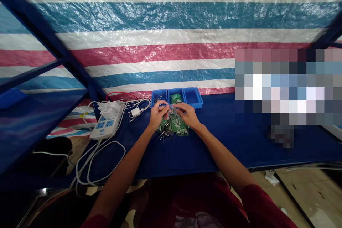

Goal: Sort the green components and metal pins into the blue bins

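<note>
- The white power strip [107, 124] lies left of the work, cables around it.
- The left bin [159, 92] holds thin metal pieces.
- The left hand [157, 115] seems to pinch a clear plastic piece [171, 107] between thumb and finger, just before the bins; it looks thin, glossy and see-through.
- Dark loose pins [167, 130] lie heaped below; much handling appears left.
- The middle bin [175, 90] has green contents; similar green bags [182, 128] remain outside.
- The right hand [188, 114] meets the plastic; whether its fingers clamp, I cannot tell.
- The right bin [192, 96] shows its floor, seemingly unfilled.
</note>
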`<action>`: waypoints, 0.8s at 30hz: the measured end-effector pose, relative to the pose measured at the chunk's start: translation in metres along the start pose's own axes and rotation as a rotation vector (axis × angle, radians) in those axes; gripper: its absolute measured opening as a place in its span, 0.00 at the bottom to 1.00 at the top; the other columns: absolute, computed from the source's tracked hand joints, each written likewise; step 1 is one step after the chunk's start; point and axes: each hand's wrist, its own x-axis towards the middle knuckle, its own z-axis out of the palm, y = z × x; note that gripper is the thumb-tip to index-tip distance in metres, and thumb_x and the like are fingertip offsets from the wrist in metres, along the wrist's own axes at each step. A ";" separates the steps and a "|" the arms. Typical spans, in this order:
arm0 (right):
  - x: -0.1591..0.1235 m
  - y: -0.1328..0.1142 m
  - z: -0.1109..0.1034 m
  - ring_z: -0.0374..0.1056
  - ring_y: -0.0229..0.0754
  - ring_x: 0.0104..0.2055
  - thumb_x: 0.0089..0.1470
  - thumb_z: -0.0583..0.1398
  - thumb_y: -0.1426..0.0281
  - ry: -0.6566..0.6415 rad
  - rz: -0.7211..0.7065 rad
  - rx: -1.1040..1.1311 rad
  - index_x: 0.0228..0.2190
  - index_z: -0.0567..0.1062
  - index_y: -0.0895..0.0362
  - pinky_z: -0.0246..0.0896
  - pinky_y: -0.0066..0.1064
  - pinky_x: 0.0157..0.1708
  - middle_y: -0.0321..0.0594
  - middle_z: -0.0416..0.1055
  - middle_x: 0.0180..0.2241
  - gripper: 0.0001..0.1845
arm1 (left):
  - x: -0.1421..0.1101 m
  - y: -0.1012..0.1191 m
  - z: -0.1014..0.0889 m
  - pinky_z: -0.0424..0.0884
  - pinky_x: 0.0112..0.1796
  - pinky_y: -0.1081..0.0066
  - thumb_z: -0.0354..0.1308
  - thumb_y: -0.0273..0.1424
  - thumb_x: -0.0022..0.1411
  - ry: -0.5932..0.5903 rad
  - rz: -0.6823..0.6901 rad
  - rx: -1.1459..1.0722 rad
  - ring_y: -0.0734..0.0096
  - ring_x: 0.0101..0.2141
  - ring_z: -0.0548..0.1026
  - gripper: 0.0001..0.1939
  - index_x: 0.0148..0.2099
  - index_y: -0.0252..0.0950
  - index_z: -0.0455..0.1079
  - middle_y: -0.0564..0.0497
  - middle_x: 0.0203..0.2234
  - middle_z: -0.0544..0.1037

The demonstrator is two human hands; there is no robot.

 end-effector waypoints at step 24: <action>0.009 0.004 -0.014 0.66 0.36 0.17 0.51 0.59 0.69 0.180 0.580 0.120 0.28 0.76 0.59 0.62 0.27 0.21 0.36 0.73 0.20 0.06 | 0.008 -0.010 -0.019 0.69 0.33 0.72 0.52 0.39 0.63 0.141 0.177 0.666 0.70 0.27 0.74 0.15 0.32 0.35 0.74 0.51 0.27 0.78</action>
